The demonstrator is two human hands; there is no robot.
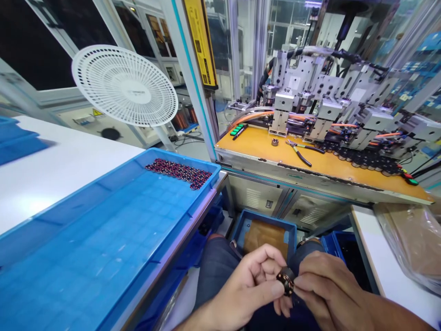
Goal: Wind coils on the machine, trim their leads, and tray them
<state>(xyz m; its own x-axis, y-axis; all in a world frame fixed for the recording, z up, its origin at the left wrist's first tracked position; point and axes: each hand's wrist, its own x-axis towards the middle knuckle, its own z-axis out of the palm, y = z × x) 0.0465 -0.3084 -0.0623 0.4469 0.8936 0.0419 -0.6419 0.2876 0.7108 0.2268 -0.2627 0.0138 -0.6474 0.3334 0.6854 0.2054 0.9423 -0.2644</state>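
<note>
Along the left, small dark-red round parts [179, 172] sit packed at the far end of a long blue plastic tray [113, 230], presumably for order. Over the lap, the left hand [244, 287] pinches a small black-and-copper cylindrical part [285, 281], seemingly steadying it for the right hand [329, 280], whose fingertips touch its edge; whether they grip it is hidden.

Bright light, glare (on white tabletop [65, 161]), stretched edges

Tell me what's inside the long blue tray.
Small dark, reddish parts lie packed together at the far end of the blue tray. They hide the bottom beneath them; its near end runs out of view.
</note>
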